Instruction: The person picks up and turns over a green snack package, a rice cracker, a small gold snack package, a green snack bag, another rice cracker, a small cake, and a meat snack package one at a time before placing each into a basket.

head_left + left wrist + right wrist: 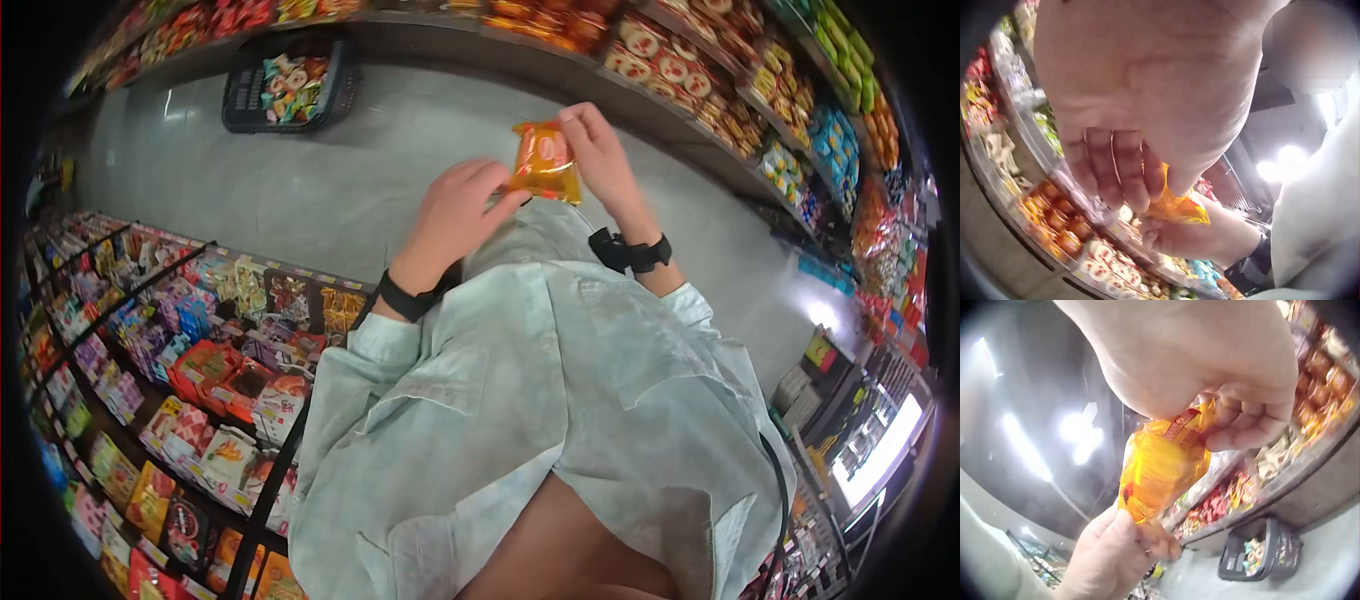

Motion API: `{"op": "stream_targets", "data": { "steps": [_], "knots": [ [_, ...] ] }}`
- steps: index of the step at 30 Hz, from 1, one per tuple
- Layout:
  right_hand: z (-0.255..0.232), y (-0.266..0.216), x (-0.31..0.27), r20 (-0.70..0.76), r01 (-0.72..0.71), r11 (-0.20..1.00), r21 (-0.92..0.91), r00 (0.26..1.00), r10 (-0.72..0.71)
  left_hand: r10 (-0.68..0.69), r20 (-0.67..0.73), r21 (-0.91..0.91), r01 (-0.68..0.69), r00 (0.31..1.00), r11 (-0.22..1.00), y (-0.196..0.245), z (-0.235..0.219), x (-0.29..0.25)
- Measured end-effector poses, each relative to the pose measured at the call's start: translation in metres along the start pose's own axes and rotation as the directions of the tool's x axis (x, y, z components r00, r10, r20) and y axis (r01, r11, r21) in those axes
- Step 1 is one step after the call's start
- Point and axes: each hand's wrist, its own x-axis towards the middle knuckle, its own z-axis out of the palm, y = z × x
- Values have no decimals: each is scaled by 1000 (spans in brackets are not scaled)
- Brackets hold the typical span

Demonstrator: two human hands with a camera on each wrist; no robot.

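Observation:
An orange, shiny wrapped packet (546,162) is held up between both hands in front of the shirt. The left hand (455,215) pinches its lower-left corner, and the right hand (603,160) grips its upper-right edge. In the right wrist view the packet (1163,464) stretches between the right hand (1204,356) above and the left hand (1107,553) below, a rounded yellow shape showing through the wrapper. The left wrist view shows the left hand (1147,81) with bent fingers partly covering the packet (1179,208), the right hand (1188,237) behind it.
A black basket (240,98) with colourful small packets stands on the grey floor (330,180) at upper left. Shelves of wrapped goods (670,70) curve along the top and right. More packaged goods (205,370) fill a display at left. A bright screen (878,450) is at lower right.

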Motion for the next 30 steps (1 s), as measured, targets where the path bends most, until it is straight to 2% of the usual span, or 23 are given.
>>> {"op": "stream_targets", "data": {
  "steps": [2,3,4,6,7,9,12,14,16,19,22,23,25,26,29,30],
  "knots": [
    [68,-16,-3,195,9,995,-102,981,11,-76,-56,14,77,996,997,-29,-39,-50],
    [123,-31,-6,319,33,987,-159,948,20,-135,-113,24,138,984,990,-50,-70,-97],
    [150,-45,-5,407,87,974,-208,913,6,-178,-143,32,184,974,982,-61,-85,-120],
    [195,-74,-6,571,196,936,-293,821,6,-179,-219,28,189,959,982,-70,-106,-152],
    [215,-79,-4,610,239,921,-307,792,-3,-179,-259,26,192,949,981,-73,-114,-166],
    [253,-89,1,688,324,891,-319,725,-18,-279,-349,-69,272,895,960,-78,-113,-188],
    [296,-100,7,717,353,874,-334,697,-8,-418,-460,-218,357,783,908,-83,-106,-208],
    [318,-107,14,745,342,868,-360,666,47,-513,-478,-343,387,713,856,-90,-104,-216],
    [338,-109,24,779,314,857,-408,609,148,-548,-459,-327,440,699,836,-103,-114,-224],
    [371,-99,59,844,346,871,-350,519,133,-578,-452,-289,501,680,816,-128,-139,-225],
    [410,-110,109,890,384,860,-337,427,159,-587,-452,-207,561,671,801,-155,-178,-209],
    [426,-115,127,896,393,858,-332,416,157,-591,-449,-173,584,670,793,-163,-194,-202],
    [457,-130,156,906,401,857,-324,393,159,-635,-473,-219,616,611,757,-172,-225,-184],
    [470,-143,169,924,460,843,-280,368,106,-644,-495,-233,624,584,746,-180,-244,-172],
    [512,-165,209,919,486,842,-234,392,30,-655,-508,-235,641,559,730,-205,-300,-140],
    [519,-169,224,906,557,787,-265,423,5,-660,-518,-263,633,544,728,-215,-313,-128]
  ]
}}
